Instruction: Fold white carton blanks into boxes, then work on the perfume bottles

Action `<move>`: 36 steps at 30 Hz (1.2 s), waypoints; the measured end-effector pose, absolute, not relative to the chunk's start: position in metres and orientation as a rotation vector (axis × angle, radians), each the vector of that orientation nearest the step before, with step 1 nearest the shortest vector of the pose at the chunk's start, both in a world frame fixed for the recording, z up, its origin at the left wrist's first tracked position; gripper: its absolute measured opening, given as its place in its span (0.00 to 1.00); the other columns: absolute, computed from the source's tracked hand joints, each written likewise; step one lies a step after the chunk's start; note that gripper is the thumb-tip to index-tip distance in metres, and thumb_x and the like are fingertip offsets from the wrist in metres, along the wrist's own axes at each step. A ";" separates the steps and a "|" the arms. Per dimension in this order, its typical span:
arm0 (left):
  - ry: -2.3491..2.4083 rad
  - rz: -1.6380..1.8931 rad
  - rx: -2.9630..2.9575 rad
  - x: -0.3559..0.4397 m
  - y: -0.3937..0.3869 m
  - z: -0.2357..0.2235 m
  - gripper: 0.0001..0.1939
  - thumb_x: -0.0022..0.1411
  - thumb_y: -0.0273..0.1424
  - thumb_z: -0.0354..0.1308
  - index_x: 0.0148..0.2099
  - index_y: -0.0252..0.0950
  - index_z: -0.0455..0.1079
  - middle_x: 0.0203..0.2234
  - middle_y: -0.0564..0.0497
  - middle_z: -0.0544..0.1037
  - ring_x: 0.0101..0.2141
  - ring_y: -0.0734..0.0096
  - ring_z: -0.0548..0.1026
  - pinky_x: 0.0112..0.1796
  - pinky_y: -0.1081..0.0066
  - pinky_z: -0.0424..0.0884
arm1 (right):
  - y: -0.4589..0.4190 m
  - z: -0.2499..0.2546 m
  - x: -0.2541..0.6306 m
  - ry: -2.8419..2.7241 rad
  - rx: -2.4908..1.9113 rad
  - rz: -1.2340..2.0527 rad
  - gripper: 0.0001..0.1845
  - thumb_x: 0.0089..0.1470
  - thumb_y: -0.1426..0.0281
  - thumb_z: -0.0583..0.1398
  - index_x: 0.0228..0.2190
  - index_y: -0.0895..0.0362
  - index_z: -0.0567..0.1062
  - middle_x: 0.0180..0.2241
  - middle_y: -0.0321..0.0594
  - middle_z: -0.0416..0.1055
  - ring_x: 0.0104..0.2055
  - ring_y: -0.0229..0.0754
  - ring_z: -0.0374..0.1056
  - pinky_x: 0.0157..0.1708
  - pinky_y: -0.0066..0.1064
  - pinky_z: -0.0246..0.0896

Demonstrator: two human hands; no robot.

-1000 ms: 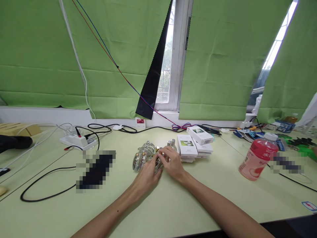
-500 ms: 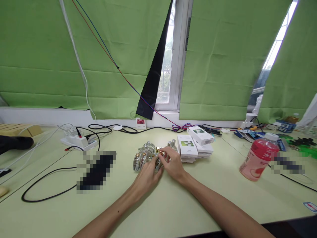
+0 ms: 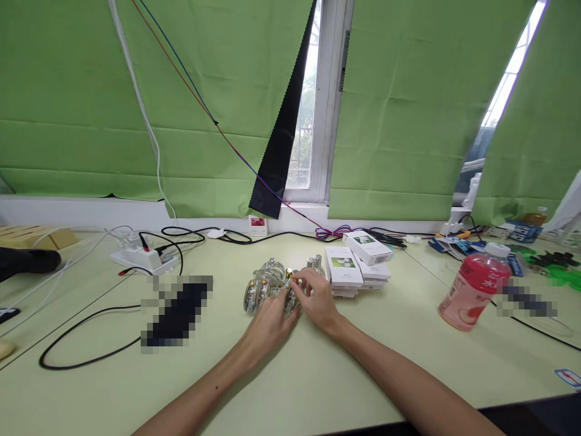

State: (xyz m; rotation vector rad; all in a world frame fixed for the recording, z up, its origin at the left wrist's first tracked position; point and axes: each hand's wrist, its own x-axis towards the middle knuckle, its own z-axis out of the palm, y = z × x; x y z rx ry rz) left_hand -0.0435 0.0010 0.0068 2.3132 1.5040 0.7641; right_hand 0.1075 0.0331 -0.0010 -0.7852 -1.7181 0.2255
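In the head view, my left hand (image 3: 271,316) is closed around a small clear glass bottle (image 3: 289,303) near the middle of the table. My right hand (image 3: 318,301) bends over the same bottle, thumb and fingertips pinched together at its top; the fingers hide what exactly lies between them. Several rounded glass bottles (image 3: 264,290) with gold-coloured necks stand in a cluster just left of and behind my hands. Shiny silver caps (image 3: 314,263) rise behind my right fingers. A gold-coloured top (image 3: 288,274) shows just beyond my fingertips.
White boxes (image 3: 344,275) are stacked right of my hands. A pink drink bottle (image 3: 474,287) stands farther right. On the left are a power strip (image 3: 147,260), a looped black cable (image 3: 49,345) and a blurred dark object (image 3: 177,312). More cables run along the wall.
Both hands stay at the same spot on the bottle. My right fingertips shift only slightly at its top.
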 end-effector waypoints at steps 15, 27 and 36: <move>1.501 0.773 2.334 -0.043 0.003 0.002 0.17 0.66 0.38 0.52 0.52 0.34 0.69 0.36 0.44 0.80 0.34 0.58 0.77 0.34 0.67 0.66 | 0.036 -0.004 0.108 -1.754 -0.724 0.180 0.06 0.60 0.74 0.58 0.35 0.56 0.75 0.37 0.44 0.75 0.37 0.43 0.70 0.32 0.32 0.67; 1.486 0.751 2.311 -0.043 0.002 0.004 0.17 0.66 0.38 0.51 0.52 0.33 0.69 0.32 0.46 0.80 0.31 0.59 0.77 0.32 0.68 0.65 | 0.039 -0.005 0.110 -1.797 -0.742 0.199 0.04 0.59 0.73 0.57 0.34 0.56 0.74 0.35 0.41 0.75 0.29 0.39 0.66 0.28 0.29 0.61; 1.480 0.741 2.309 -0.043 0.001 0.005 0.18 0.67 0.39 0.50 0.53 0.34 0.68 0.32 0.46 0.80 0.29 0.61 0.76 0.30 0.69 0.63 | 0.039 -0.007 0.111 -1.793 -0.782 0.264 0.04 0.59 0.72 0.58 0.36 0.56 0.73 0.30 0.36 0.72 0.22 0.35 0.60 0.26 0.28 0.58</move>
